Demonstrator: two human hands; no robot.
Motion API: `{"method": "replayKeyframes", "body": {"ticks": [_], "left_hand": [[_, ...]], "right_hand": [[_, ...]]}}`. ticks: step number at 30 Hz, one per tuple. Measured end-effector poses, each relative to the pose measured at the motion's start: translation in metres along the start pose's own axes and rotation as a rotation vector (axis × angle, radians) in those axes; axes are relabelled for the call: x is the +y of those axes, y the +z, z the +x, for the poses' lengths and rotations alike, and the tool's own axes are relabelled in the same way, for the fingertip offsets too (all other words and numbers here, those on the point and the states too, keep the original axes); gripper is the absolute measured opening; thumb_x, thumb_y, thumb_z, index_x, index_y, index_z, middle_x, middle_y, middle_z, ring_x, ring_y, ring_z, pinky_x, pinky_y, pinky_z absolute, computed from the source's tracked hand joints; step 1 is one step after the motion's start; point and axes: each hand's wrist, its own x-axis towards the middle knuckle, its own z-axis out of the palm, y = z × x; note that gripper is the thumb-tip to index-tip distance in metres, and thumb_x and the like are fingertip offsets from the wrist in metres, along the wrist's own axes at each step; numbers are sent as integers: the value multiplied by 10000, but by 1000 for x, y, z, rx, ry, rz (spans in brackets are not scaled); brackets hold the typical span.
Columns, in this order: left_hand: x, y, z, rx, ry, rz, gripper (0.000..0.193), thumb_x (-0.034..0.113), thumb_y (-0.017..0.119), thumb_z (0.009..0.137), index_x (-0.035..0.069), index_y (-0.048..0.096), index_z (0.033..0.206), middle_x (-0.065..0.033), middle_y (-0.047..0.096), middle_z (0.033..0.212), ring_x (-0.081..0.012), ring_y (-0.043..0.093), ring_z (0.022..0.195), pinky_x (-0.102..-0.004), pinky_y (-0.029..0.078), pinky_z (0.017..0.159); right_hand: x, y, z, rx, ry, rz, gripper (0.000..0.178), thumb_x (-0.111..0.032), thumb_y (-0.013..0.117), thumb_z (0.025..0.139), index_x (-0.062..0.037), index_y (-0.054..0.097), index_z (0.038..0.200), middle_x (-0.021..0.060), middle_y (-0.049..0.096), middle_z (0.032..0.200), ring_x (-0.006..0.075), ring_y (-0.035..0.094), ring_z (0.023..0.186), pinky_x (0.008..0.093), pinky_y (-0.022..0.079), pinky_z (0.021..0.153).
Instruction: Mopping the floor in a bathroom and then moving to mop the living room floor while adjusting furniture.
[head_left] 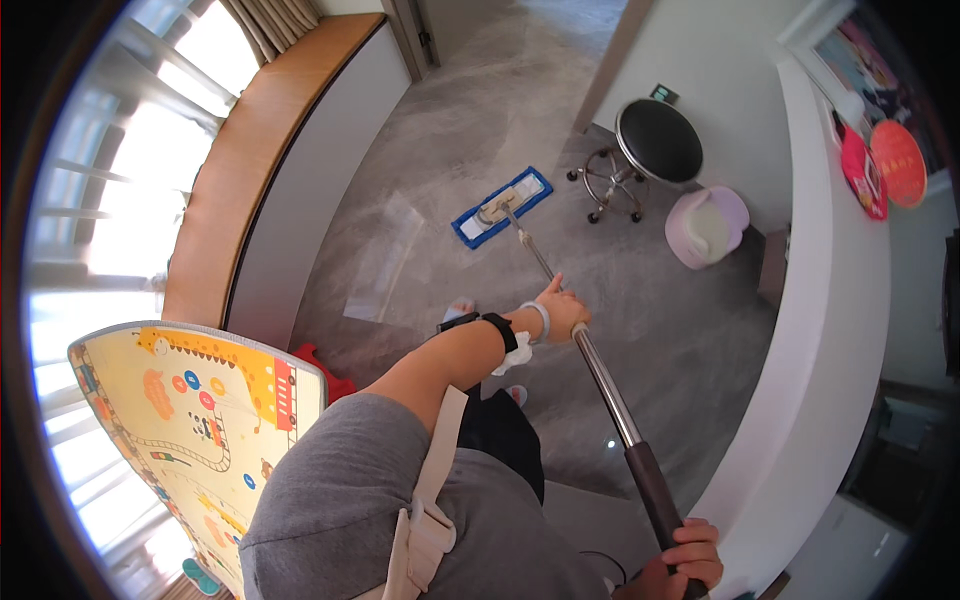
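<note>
A flat mop (527,190) with a blue-edged pad lies flat on the grey floor, ahead of my feet. From its head a metal pole slants down toward the lower right and ends in a dark brown grip (652,492). Partway along the pole, my left hand (562,308) is wrapped round the metal, its index finger stretched along it. My right hand (695,555) is closed round the dark grip near the lower edge. A pale bracelet and a black strap circle my left arm; something white hangs below that wrist.
A black round stool (660,140) on casters and a pink-and-white bin (706,228) stand right of the mop. A curved white counter (815,330) runs along the right. At left are a wooden-topped ledge (270,130) under the window and an upright printed play mat (200,420).
</note>
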Motion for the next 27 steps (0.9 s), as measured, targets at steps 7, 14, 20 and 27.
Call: {"method": "replayKeyframes", "body": {"ticks": [7,14,20,27], "left_hand": [[-177,-113,90,212,-129,-51,225,149,647,776,216,623,989,-3,588,1069,-226,484,1203,-618,110,1125],[-355,-219,95,438,-303,-216,200,108,632,807,207,611,980,15,584,1108,-202,445,1248,-597,122,1136],[-417,-222,2,694,-517,-352,172,101,657,763,165,610,915,-21,587,1021,-238,495,1157,-525,189,1140],[-379,-114,-132,568,-815,-410,206,130,696,688,145,610,875,-69,601,943,-302,542,1060,-529,266,1076]], "right_hand": [[110,128,134,-177,136,-102,219,-221,596,882,-43,513,785,121,577,674,313,595,749,464,499,793],[251,240,245,-303,36,-48,309,-323,652,862,-129,440,745,15,513,649,229,515,745,452,475,894],[279,291,326,-498,10,110,292,-354,591,876,-146,430,751,16,457,624,237,482,714,458,490,859],[317,336,356,-717,206,427,164,-192,534,852,-82,450,763,56,509,632,263,525,681,464,523,747]]}}
